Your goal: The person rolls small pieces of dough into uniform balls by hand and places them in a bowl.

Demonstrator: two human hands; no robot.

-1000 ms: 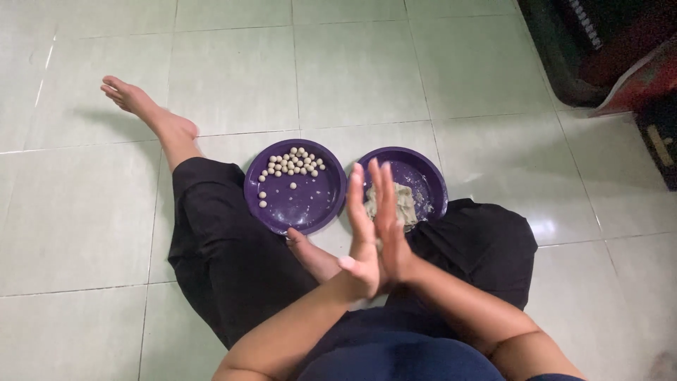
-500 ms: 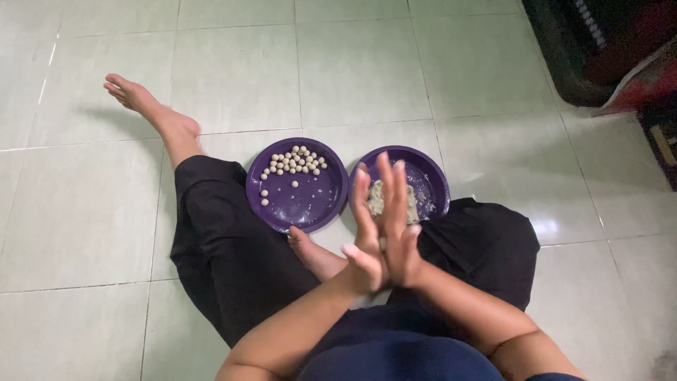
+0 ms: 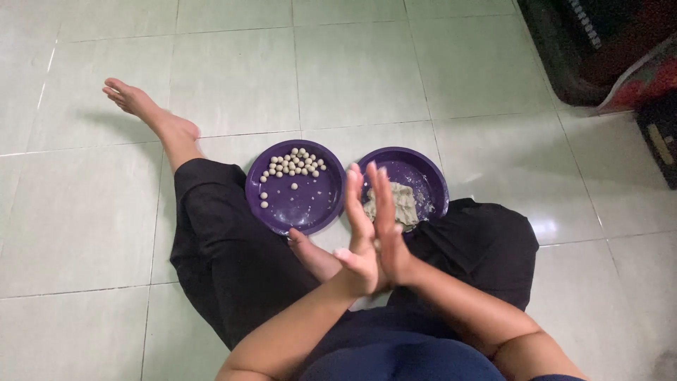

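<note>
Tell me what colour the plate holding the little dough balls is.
Dark purple. The plate shows clearly in the head view, the only view.

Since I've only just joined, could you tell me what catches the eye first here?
The left hand and right hand press palm to palm over the lap. Beyond them on the pale tiled floor sit two purple plates: the left plate holds small dough balls, the right plate a dough lump.
</note>
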